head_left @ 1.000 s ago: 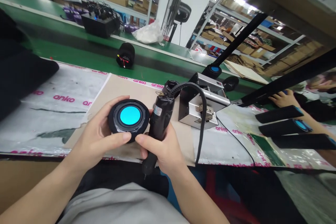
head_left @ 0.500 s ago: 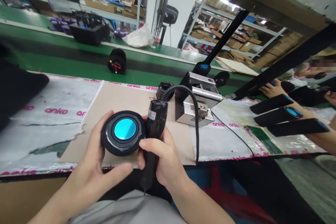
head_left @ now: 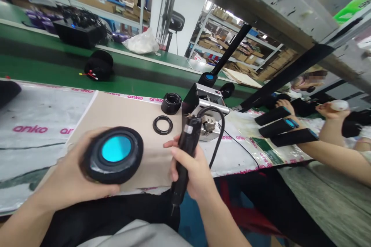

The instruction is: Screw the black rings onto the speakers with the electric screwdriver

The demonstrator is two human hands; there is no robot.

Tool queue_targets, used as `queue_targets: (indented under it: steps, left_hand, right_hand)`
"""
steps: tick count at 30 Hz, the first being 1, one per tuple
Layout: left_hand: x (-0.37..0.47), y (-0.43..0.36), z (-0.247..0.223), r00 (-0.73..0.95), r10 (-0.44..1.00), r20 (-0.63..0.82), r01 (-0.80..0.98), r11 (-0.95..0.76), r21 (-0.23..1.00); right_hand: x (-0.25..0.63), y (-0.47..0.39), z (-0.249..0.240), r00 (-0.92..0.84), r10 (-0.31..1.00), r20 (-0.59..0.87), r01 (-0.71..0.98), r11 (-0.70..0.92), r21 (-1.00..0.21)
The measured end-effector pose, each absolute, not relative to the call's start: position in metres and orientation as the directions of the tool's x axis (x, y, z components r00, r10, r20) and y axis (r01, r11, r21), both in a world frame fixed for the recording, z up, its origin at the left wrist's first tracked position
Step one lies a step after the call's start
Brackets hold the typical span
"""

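Observation:
My left hand (head_left: 65, 175) grips a round black speaker (head_left: 116, 149) by its side. The speaker's shiny blue centre faces up towards me. In my right hand (head_left: 198, 171) is a black corded electric screwdriver (head_left: 189, 141), its tip pointing down and its cable looping from the top. The speaker and screwdriver are apart. Beyond my hands, a flat black ring (head_left: 162, 125) and a short hollow black cylinder (head_left: 171, 103) rest on the beige cardboard sheet (head_left: 127, 114). A silver box-shaped machine (head_left: 210, 96) stands behind the screwdriver.
Across the bench runs a green conveyor belt (head_left: 130, 75), carrying a black round part with coloured wires (head_left: 98, 65). Several black cylinders (head_left: 278, 126) lie at the right, beside a co-worker's arm (head_left: 333, 150). A slanted black post (head_left: 234, 48) rises behind the machine.
The speaker has moved left, away from the screwdriver, which has shifted right. The black ring now shows on the cardboard. My view has turned to the right.

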State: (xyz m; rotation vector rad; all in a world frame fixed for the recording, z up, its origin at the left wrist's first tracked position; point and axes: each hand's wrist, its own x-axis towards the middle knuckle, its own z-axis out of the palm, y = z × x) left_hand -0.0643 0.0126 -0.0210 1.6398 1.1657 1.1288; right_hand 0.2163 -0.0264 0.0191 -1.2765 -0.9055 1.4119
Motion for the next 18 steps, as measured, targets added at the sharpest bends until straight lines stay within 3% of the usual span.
queue_targets:
  steps: [2,4,7,11,14,18]
  left_hand:
    - [-0.057,0.003,-0.021,-0.071,0.967,0.246,0.307,-0.213,0.928]
    - [-0.051,-0.002,-0.020,-0.146,0.948,0.282,0.319,-0.225,0.921]
    - [-0.046,-0.006,-0.019,-0.021,0.959,0.282,0.188,-0.274,0.943]
    - [-0.047,-0.013,-0.016,0.002,0.987,0.158,0.130,-0.157,0.979]
    - [-0.053,-0.012,-0.010,-0.023,0.987,0.160,0.202,-0.153,0.967]
    - [-0.063,-0.003,0.000,0.106,0.961,0.254,0.168,-0.269,0.948]
  right_hand:
    - [0.234,-0.018,0.028,0.127,0.970,-0.209,-0.035,-0.206,-0.978]
    - [0.244,-0.006,0.035,0.158,0.969,-0.189,0.162,-0.215,-0.963]
    - [0.238,0.017,0.041,0.120,0.978,-0.171,0.428,-0.206,-0.880]
    - [0.215,0.047,0.035,0.028,0.986,-0.162,0.665,-0.140,-0.734]
    - [0.204,0.061,0.025,0.014,0.984,-0.175,0.752,-0.126,-0.647]
    - [0.204,0.064,0.020,-0.005,0.987,-0.162,0.760,-0.101,-0.642]
